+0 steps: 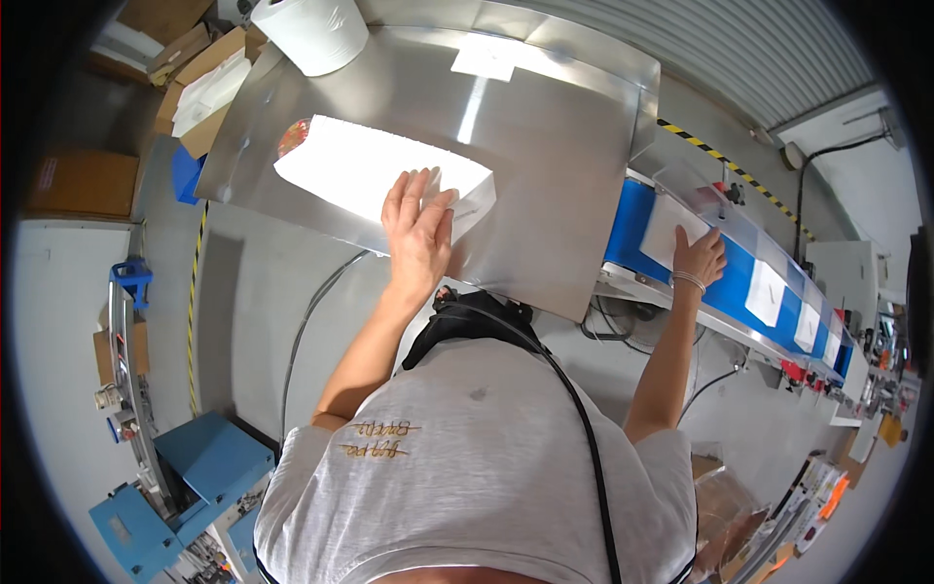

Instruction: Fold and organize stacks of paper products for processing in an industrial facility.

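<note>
Steel table (545, 146) gleaming under me, and my left hand (418, 229) lies flat, fingers spread, on the near right end of the white stack of bags (370, 165), pressing rather than gripping. Out to the right, my right hand (698, 258) rests fingers-down on a white pouch (669, 234) sitting on the blue conveyor belt (628, 219); whether it pinches the edge I cannot tell at this angle. More white pouches (767, 292) ride farther right along the belt. Far left, a big paper roll (316, 29) stands at the table's corner.
</note>
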The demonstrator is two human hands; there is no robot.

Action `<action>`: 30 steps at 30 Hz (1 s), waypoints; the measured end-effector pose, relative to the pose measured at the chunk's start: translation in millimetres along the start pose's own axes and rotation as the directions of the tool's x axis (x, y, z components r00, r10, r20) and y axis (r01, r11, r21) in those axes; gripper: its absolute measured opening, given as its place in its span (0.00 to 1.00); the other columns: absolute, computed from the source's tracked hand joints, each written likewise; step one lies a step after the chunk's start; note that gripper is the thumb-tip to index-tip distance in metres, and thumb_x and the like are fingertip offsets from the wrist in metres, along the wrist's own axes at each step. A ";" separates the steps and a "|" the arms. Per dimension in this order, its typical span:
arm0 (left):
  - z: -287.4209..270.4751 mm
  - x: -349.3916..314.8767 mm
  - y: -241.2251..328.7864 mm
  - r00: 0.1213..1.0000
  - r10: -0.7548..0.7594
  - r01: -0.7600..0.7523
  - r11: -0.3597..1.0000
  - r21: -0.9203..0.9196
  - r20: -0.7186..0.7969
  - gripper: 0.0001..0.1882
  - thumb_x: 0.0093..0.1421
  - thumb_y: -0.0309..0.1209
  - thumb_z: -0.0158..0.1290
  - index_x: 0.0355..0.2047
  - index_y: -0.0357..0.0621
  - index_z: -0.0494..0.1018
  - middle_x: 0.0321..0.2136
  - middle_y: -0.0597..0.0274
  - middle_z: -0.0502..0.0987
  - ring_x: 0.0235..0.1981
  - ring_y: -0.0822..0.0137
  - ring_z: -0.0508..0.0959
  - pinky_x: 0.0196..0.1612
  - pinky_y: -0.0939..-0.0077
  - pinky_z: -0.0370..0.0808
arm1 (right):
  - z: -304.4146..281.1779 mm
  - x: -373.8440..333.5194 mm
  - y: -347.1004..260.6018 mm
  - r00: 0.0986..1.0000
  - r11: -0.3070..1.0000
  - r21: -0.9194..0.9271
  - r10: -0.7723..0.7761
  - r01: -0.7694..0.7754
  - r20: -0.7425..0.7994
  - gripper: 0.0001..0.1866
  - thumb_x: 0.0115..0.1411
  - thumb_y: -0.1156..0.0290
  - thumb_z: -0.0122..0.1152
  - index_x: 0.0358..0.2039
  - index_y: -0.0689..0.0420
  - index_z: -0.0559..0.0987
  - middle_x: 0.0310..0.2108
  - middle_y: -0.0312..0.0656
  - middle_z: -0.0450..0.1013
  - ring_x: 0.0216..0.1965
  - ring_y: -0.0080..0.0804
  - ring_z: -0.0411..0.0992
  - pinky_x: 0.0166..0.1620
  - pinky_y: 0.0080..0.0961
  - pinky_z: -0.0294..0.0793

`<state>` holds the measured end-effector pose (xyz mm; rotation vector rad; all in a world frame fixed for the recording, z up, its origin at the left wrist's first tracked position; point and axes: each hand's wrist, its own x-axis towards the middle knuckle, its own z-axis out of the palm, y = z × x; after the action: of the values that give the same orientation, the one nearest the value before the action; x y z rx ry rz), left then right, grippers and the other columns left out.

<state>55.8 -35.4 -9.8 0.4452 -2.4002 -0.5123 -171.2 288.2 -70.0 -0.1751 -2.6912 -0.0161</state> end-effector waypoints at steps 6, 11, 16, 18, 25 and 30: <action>-0.4 1.6 -2.8 0.998 0.056 -0.055 0.998 -0.025 0.039 0.13 0.50 0.19 0.56 0.36 0.46 0.78 0.55 0.55 0.67 0.60 0.47 0.59 0.61 0.49 0.52 | -58.6 -33.9 -132.0 0.417 0.242 0.968 -0.874 -0.070 0.249 0.28 0.51 0.67 0.66 0.53 0.53 0.70 0.53 0.39 0.67 0.54 0.35 0.66 0.54 0.29 0.67; -9.7 11.4 7.0 0.991 0.064 -0.058 0.997 -0.046 0.121 0.16 0.51 0.27 0.57 0.42 0.46 0.76 0.59 0.48 0.60 0.63 0.46 0.54 0.62 0.49 0.47 | -52.0 -51.8 -188.4 0.224 0.064 0.997 -0.973 0.037 0.054 0.25 0.53 0.68 0.65 0.51 0.57 0.69 0.52 0.39 0.66 0.50 0.28 0.65 0.49 0.23 0.68; -6.3 11.0 -14.1 0.998 -0.016 0.016 1.000 -0.004 0.065 0.17 0.52 0.21 0.54 0.44 0.44 0.75 0.56 0.49 0.65 0.59 0.44 0.59 0.59 0.54 0.57 | -50.6 -54.7 -137.7 0.539 0.268 0.894 -0.722 -0.359 0.433 0.13 0.60 0.66 0.60 0.41 0.59 0.72 0.32 0.32 0.68 0.34 0.19 0.66 0.39 0.20 0.68; -7.1 12.3 -9.9 0.998 -0.036 0.038 0.998 -0.042 0.047 0.18 0.51 0.18 0.52 0.43 0.44 0.76 0.54 0.52 0.67 0.58 0.45 0.60 0.58 0.55 0.59 | 27.1 -45.8 -89.6 0.795 0.228 0.946 -0.518 -0.229 0.317 0.10 0.61 0.63 0.58 0.31 0.56 0.72 0.22 0.30 0.61 0.27 0.20 0.59 0.32 0.23 0.64; -3.6 13.7 -12.3 0.999 -0.022 0.025 0.997 -0.079 0.033 0.16 0.50 0.18 0.53 0.39 0.45 0.77 0.53 0.53 0.68 0.59 0.47 0.61 0.60 0.53 0.56 | 6.6 3.9 -10.3 0.992 0.918 0.393 -0.101 0.062 0.079 0.22 0.51 0.59 0.66 0.41 0.61 0.74 0.38 0.52 0.73 0.38 0.49 0.72 0.43 0.37 0.70; -6.9 8.9 -12.8 0.996 -0.010 0.017 0.997 -0.081 0.090 0.15 0.50 0.19 0.53 0.38 0.47 0.78 0.56 0.53 0.66 0.62 0.47 0.56 0.63 0.51 0.46 | -58.2 -32.5 -130.1 0.528 0.249 0.951 -0.841 0.186 0.117 0.28 0.50 0.66 0.68 0.52 0.56 0.70 0.52 0.41 0.68 0.53 0.36 0.68 0.53 0.32 0.68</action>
<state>56.0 -52.0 -6.1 0.4109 -2.4528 -0.6464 -133.6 152.9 -29.2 1.4100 -2.7414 1.4523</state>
